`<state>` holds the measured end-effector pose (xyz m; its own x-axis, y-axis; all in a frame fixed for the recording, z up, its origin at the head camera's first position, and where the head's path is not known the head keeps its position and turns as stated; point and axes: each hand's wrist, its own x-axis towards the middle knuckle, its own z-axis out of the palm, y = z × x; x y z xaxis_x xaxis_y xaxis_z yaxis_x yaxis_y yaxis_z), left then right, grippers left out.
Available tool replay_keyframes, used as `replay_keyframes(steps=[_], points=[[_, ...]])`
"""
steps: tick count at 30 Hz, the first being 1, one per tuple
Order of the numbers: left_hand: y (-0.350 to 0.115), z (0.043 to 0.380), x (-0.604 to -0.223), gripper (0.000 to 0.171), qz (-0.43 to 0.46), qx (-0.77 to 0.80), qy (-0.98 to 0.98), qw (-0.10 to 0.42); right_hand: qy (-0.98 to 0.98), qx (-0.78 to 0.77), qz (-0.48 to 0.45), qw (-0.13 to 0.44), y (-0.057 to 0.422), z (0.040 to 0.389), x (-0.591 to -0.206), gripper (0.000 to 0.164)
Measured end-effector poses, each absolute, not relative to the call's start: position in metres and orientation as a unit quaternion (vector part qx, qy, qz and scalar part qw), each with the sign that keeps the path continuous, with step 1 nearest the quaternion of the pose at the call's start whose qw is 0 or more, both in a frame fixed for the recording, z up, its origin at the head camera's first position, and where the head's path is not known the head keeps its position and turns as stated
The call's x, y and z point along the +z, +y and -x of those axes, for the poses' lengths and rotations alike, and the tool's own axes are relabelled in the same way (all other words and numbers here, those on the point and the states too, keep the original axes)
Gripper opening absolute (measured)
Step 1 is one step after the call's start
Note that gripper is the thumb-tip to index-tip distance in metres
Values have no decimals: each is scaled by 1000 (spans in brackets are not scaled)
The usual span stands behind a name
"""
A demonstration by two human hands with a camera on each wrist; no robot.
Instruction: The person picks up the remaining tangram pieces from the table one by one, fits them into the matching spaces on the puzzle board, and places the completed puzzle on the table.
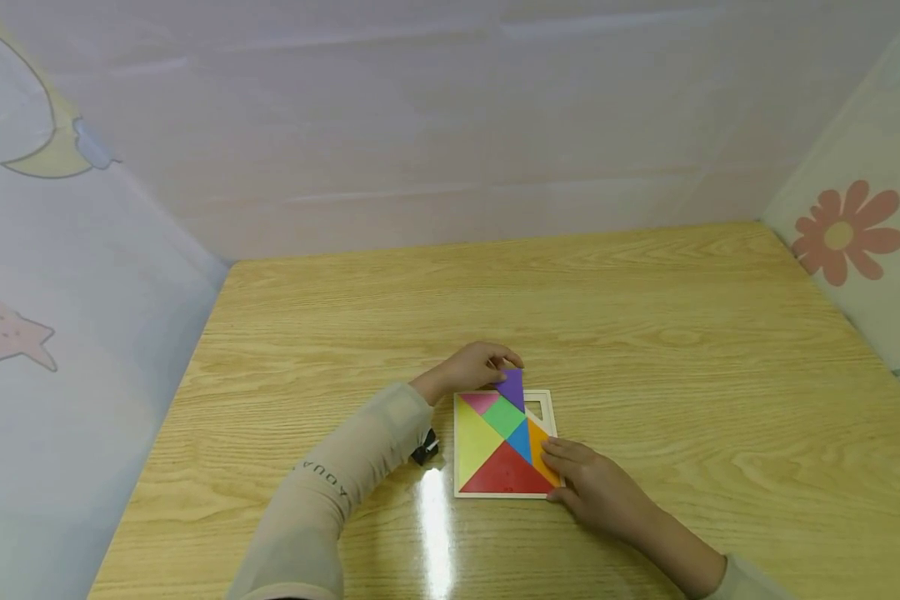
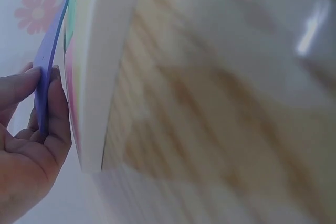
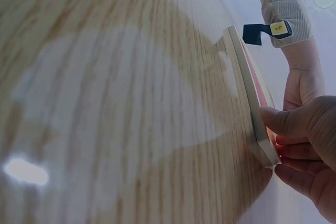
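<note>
A square tangram puzzle tray (image 1: 495,496) with a pale rim lies on the table. In it are pink (image 1: 479,402), green (image 1: 505,417), yellow (image 1: 472,446), blue (image 1: 520,439), orange (image 1: 540,452) and red (image 1: 507,473) pieces. My left hand (image 1: 474,365) pinches a purple triangle (image 1: 513,387) between thumb and fingers. This piece tilts up over the tray's far edge, its lower tip near the green piece. My right hand (image 1: 603,490) holds the tray's near right corner, fingertips on the orange piece, thumb (image 3: 283,121) against the near rim.
The wooden table (image 1: 682,333) reaches back to a pale wall covering. A small black device (image 1: 426,450) shows by the left sleeve (image 1: 367,454). A bare recess with an opening (image 1: 534,407) shows at the tray's far right corner. Light glares off the tabletop in front.
</note>
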<state>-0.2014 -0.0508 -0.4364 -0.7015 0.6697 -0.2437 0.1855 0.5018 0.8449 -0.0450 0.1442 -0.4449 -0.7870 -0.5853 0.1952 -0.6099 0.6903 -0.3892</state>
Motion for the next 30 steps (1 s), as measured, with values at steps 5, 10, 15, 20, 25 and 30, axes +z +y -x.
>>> replay_keyframes(steps=[5, 10, 15, 20, 25, 30], points=[[-47, 201, -435, 32, -294, 386, 825, 290, -918, 226, -326, 20, 144, 44, -443, 43], [-45, 200, -434, 29, -300, 365, 832, 290, -921, 224, -319, 21, 144, 44, -444, 43], [-44, 200, -435, 28, -302, 358, 835, 287, -922, 222, -317, 17, 144, 45, -444, 43], [-43, 200, -434, 28, -309, 360, 833, 284, -919, 223, -325, 19, 144, 44, -442, 42], [-41, 199, -434, 28, -322, 354, 833, 277, -917, 225, -328, 19, 144, 44, -441, 42], [-37, 198, -435, 27, -338, 339, 835, 273, -917, 228, -327, 17, 144, 44, -441, 43]])
